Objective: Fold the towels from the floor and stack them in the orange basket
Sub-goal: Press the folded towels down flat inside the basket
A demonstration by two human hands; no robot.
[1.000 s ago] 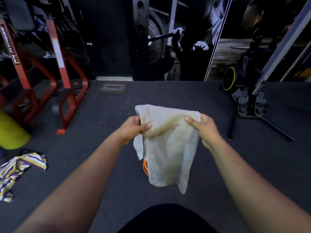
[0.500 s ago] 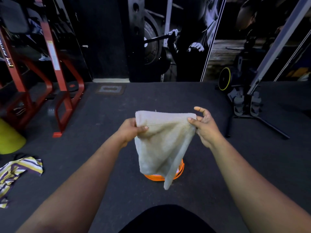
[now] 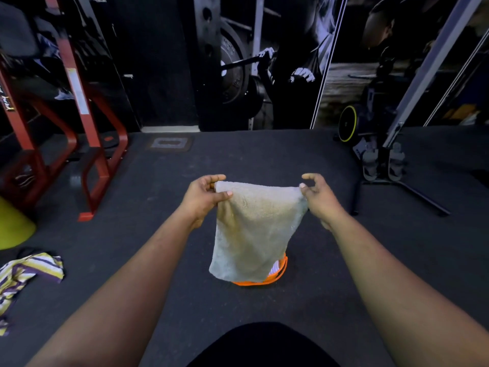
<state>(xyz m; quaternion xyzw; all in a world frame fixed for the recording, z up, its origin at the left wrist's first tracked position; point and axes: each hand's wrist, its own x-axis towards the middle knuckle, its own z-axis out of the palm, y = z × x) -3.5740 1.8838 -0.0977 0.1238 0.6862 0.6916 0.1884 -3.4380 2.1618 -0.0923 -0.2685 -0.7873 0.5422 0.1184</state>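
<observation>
The left hand [image 3: 205,198] and right hand [image 3: 316,197] each pinched a top corner of the pale towel [image 3: 254,231], which hung limp, light and easily gathered, above the orange basket [image 3: 277,276].

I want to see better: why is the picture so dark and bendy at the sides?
Head view: dim room, so the floor looks murky; the towel and both hands, left and right, stay clear; the wide-angle lens bends the red rack.
</observation>
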